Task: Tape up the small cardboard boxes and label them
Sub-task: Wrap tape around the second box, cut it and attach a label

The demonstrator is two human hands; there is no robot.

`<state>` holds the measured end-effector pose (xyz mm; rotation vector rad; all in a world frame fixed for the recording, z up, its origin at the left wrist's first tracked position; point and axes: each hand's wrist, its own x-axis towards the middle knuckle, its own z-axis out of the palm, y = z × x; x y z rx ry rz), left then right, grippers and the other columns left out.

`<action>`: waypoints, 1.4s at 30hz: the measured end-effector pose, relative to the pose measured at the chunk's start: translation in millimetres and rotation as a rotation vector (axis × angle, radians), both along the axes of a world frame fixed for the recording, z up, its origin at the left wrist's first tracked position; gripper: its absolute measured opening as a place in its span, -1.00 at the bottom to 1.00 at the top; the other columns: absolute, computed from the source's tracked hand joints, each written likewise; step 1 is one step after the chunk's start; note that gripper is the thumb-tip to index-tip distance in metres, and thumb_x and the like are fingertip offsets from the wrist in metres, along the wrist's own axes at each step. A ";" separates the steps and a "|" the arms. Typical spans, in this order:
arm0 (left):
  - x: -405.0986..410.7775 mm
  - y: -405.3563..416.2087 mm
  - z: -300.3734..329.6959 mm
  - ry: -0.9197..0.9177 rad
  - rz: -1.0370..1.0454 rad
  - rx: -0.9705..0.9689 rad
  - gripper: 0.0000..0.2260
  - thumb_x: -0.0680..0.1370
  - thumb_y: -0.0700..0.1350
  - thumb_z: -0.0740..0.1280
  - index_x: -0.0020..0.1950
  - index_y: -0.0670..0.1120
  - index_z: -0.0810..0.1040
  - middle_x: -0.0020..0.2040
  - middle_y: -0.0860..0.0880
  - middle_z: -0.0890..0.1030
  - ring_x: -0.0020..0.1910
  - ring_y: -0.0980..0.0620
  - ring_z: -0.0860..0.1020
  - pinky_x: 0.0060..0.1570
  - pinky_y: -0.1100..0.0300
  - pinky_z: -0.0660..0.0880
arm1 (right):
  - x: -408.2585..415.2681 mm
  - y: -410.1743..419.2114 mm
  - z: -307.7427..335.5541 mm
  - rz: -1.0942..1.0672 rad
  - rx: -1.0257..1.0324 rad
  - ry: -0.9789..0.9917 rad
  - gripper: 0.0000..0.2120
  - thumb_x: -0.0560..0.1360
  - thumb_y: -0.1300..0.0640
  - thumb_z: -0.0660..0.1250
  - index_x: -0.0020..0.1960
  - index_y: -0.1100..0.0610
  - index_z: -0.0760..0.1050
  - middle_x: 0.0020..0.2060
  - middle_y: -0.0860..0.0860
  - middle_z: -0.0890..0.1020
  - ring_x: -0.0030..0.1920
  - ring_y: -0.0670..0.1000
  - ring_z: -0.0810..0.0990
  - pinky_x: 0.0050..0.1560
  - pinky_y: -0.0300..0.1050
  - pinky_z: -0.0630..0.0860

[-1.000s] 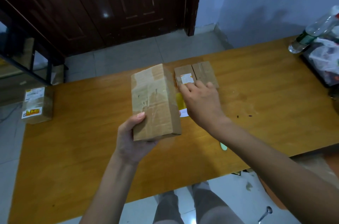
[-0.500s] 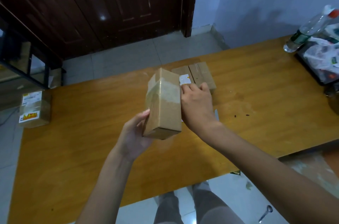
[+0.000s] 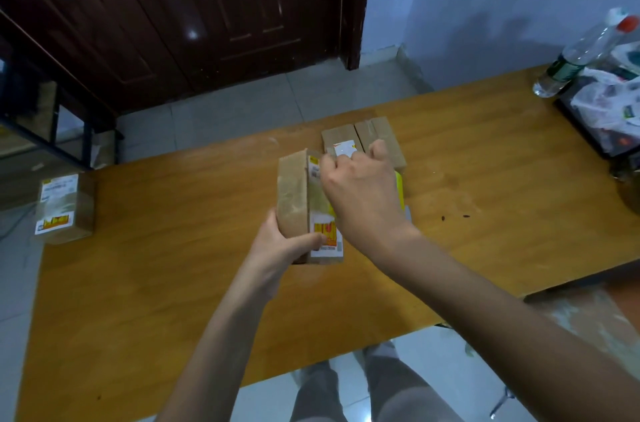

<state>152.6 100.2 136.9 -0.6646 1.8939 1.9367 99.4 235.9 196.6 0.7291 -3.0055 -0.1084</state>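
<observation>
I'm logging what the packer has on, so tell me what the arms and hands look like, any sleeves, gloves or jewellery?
Both forearms are bare up to the frame edge, no sleeves showing. The left hand and right hand have no gloves, and no rings, watch or wristband can be seen.

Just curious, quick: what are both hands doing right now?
Left hand: grips the cardboard box at its near end.
Right hand: fingers curled against the box's labelled face; grip unclear.

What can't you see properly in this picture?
- Head view: the right hand covers most of the label on the held box.
- The yellow sheet lies mostly hidden behind that hand.
- Label print on the far-left box is too small to read.
- The bottle and bag clutter run off the right edge.
</observation>
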 end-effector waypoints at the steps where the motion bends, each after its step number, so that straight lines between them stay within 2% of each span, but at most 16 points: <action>1: 0.6 0.1 -2.9 -0.011 0.060 0.059 -0.41 0.16 -0.17 0.50 0.18 -0.10 0.47 -0.11 -0.06 0.64 -0.24 0.07 0.66 -0.33 0.20 0.54 | -2.9 7.9 1.6 0.009 -0.024 0.035 -0.67 0.36 0.11 0.41 0.06 0.12 0.39 -0.09 0.04 0.59 -0.07 0.13 0.55 0.11 0.06 0.25; 3: 0.9 -1.6 -9.1 -0.048 0.149 0.168 -0.47 0.18 -0.19 0.45 0.14 -0.12 0.48 -0.10 -0.09 0.66 -0.23 0.01 0.67 -0.30 0.14 0.57 | -10.0 27.9 2.2 -0.016 -0.100 0.055 -0.59 0.32 0.03 0.43 0.11 0.08 0.42 -0.03 0.01 0.59 -0.01 0.11 0.53 0.03 0.03 0.31; 6: 3.9 -1.4 -12.9 -0.061 0.212 0.237 -0.47 0.23 -0.12 0.46 0.19 -0.13 0.49 -0.01 -0.14 0.66 -0.10 -0.09 0.66 -0.10 -0.01 0.58 | -15.5 45.4 -1.3 -0.071 -0.389 -0.096 -0.65 0.37 0.18 0.38 0.13 0.12 0.39 -0.10 0.02 0.56 -0.09 0.13 0.54 -0.18 0.00 0.43; 7: 4.3 1.7 -13.0 -0.068 0.220 0.253 -0.45 0.25 -0.10 0.49 0.22 -0.15 0.50 0.01 -0.15 0.68 -0.07 -0.12 0.67 -0.09 -0.04 0.60 | -15.7 45.6 -4.7 -0.075 -0.414 -0.117 -0.68 0.39 0.25 0.35 0.11 0.13 0.37 -0.13 0.03 0.55 -0.13 0.15 0.54 -0.26 -0.01 0.43; 11: 4.6 11.8 -16.0 -0.093 0.302 0.296 -0.40 0.24 -0.14 0.59 0.23 -0.20 0.51 -0.07 -0.15 0.71 -0.14 -0.10 0.70 -0.33 0.06 0.61 | -16.7 38.9 -15.0 -0.066 -0.340 -0.069 -0.66 0.42 0.29 0.27 0.18 0.14 0.35 -0.10 0.04 0.54 -0.15 0.13 0.52 -0.36 -0.06 0.29; 14: 3.5 11.7 -21.7 -0.097 0.302 0.181 -0.30 0.22 -0.08 0.52 0.31 -0.25 0.42 -0.08 -0.12 0.69 -0.20 -0.04 0.70 -0.36 0.12 0.58 | -18.4 40.5 -1.3 -0.009 -0.287 0.058 -0.63 0.40 0.29 0.32 0.19 0.17 0.40 -0.13 0.06 0.54 -0.16 0.13 0.51 -0.38 -0.09 0.24; 16: 3.0 9.8 -25.3 -0.084 0.282 0.084 -0.22 0.20 -0.03 0.52 0.37 -0.24 0.37 0.02 -0.14 0.67 -0.15 -0.06 0.69 -0.29 0.08 0.60 | -18.2 39.4 15.1 0.060 -0.292 0.190 -0.59 0.31 0.29 0.37 0.15 0.20 0.46 -0.20 0.08 0.54 -0.22 0.15 0.51 -0.41 -0.11 0.23; 19: -0.6 9.0 -24.4 -0.077 0.281 0.050 -0.12 0.19 0.00 0.52 0.45 -0.21 0.31 0.20 -0.18 0.60 0.03 -0.12 0.66 -0.03 -0.09 0.63 | -22.0 32.1 29.1 0.164 -0.223 0.285 -0.62 0.30 0.24 0.32 0.11 0.19 0.46 -0.19 0.07 0.54 -0.21 0.13 0.50 -0.37 -0.07 0.26; 20: -2.4 6.4 -24.0 -0.075 0.303 0.075 -0.13 0.20 -0.01 0.52 0.45 -0.21 0.31 0.19 -0.17 0.61 0.04 -0.12 0.66 -0.03 -0.10 0.63 | -24.6 32.3 29.0 0.161 -0.197 0.273 -0.65 0.33 0.25 0.27 0.11 0.19 0.45 -0.17 0.08 0.54 -0.19 0.13 0.50 -0.35 -0.04 0.30; 23: -4.4 -13.1 -21.7 -0.035 0.342 0.158 -0.37 0.24 -0.08 0.49 0.29 -0.20 0.49 -0.02 -0.12 0.70 -0.11 -0.08 0.70 -0.28 0.08 0.60 | -34.5 45.9 17.8 0.056 -0.121 0.179 -0.68 0.40 0.35 0.20 0.14 0.21 0.44 -0.12 0.11 0.54 -0.13 0.15 0.49 -0.31 -0.04 0.29; 27: 4.5 -33.3 -20.1 -0.018 0.285 0.195 -0.42 0.27 -0.07 0.48 0.25 -0.22 0.51 -0.01 -0.16 0.69 -0.07 -0.11 0.69 -0.25 0.10 0.60 | -37.8 66.7 -9.3 0.025 0.098 0.100 -0.68 0.37 0.37 0.13 0.08 0.16 0.38 -0.11 0.09 0.48 -0.09 0.13 0.39 -0.19 -0.05 0.21; 29: 7.7 -33.6 -20.2 -0.020 0.270 0.217 -0.46 0.28 -0.07 0.46 0.22 -0.21 0.54 -0.05 -0.15 0.69 -0.09 -0.09 0.68 -0.22 0.09 0.60 | -37.6 65.5 -16.5 0.023 0.100 0.103 -0.70 0.33 0.39 0.16 0.03 0.17 0.39 -0.17 0.09 0.48 -0.15 0.14 0.38 -0.21 -0.03 0.22; 32: 9.2 -34.4 -18.6 0.006 0.258 0.290 -0.52 0.31 -0.08 0.44 0.21 -0.20 0.57 0.01 -0.20 0.67 -0.02 -0.17 0.66 -0.04 -0.04 0.59 | -36.8 61.3 -19.4 0.020 0.083 0.158 -0.74 0.27 0.41 0.22 -0.08 0.18 0.40 -0.28 0.07 0.39 -0.25 0.11 0.28 -0.27 -0.03 0.18; 34: 7.9 -36.7 -15.3 0.033 0.249 0.327 -0.57 0.32 -0.10 0.42 0.17 -0.18 0.59 0.00 -0.20 0.67 -0.04 -0.17 0.66 -0.11 0.00 0.62 | -34.0 59.1 -22.5 0.017 0.074 0.154 -0.74 0.25 0.42 0.25 -0.11 0.18 0.40 -0.30 0.08 0.40 -0.26 0.10 0.28 -0.28 -0.04 0.18; 38: 4.3 -35.7 -6.5 0.079 0.237 0.408 -0.68 0.35 -0.13 0.37 0.09 -0.15 0.62 -0.05 -0.17 0.67 -0.08 -0.15 0.65 -0.17 0.02 0.63 | -30.7 56.0 -28.7 0.010 0.061 0.145 -0.69 0.24 0.45 0.27 -0.06 0.22 0.44 -0.29 0.13 0.48 -0.27 0.15 0.41 -0.30 -0.05 0.20; 42: 4.0 -30.8 1.6 0.110 0.236 0.537 -0.72 0.38 -0.16 0.33 0.06 -0.13 0.65 -0.08 -0.15 0.69 -0.14 -0.11 0.68 -0.26 0.06 0.61 | -28.1 54.2 -33.6 -0.009 0.045 0.120 -0.69 0.24 0.47 0.24 -0.06 0.22 0.44 -0.30 0.13 0.47 -0.28 0.12 0.33 -0.31 -0.04 0.21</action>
